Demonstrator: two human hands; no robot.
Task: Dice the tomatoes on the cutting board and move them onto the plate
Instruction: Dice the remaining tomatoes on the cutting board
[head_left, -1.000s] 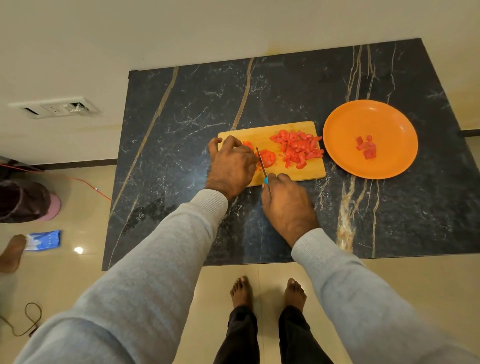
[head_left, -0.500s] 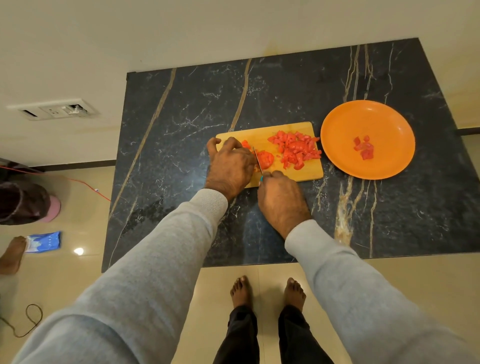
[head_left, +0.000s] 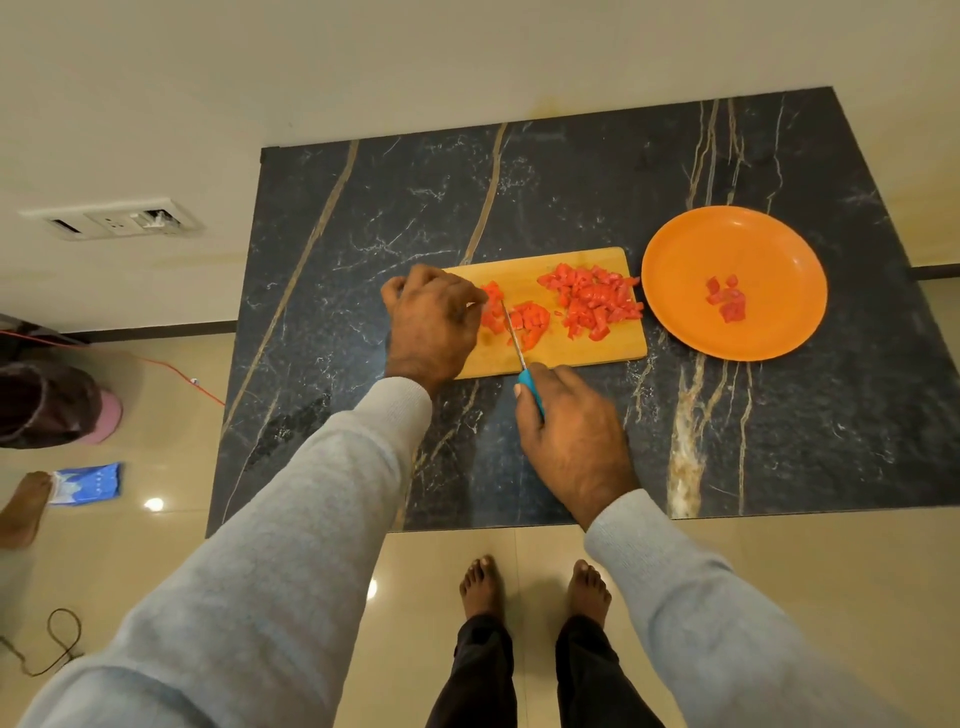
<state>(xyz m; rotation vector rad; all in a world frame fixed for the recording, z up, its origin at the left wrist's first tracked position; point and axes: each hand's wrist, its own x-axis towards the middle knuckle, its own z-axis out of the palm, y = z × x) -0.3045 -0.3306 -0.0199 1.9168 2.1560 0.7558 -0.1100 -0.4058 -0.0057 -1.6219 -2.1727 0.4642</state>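
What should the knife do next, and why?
Probably a slice down through the tomato piece that the left hand holds, since it looks not yet diced. The right hand grips the knife, whose blade lies across the cutting board right beside that piece.

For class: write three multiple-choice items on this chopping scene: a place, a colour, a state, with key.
1. Where is the plate? A right of the cutting board; B on the board; C on the floor.
2. The knife handle is: A black; B blue; C white.
3. The right hand: A lies flat; B grips the knife; C lifts the plate.
Key: 1A, it stands past the board's right edge; 2B, blue shows in the grip; 3B, it wraps the handle while the left hand holds a tomato piece.
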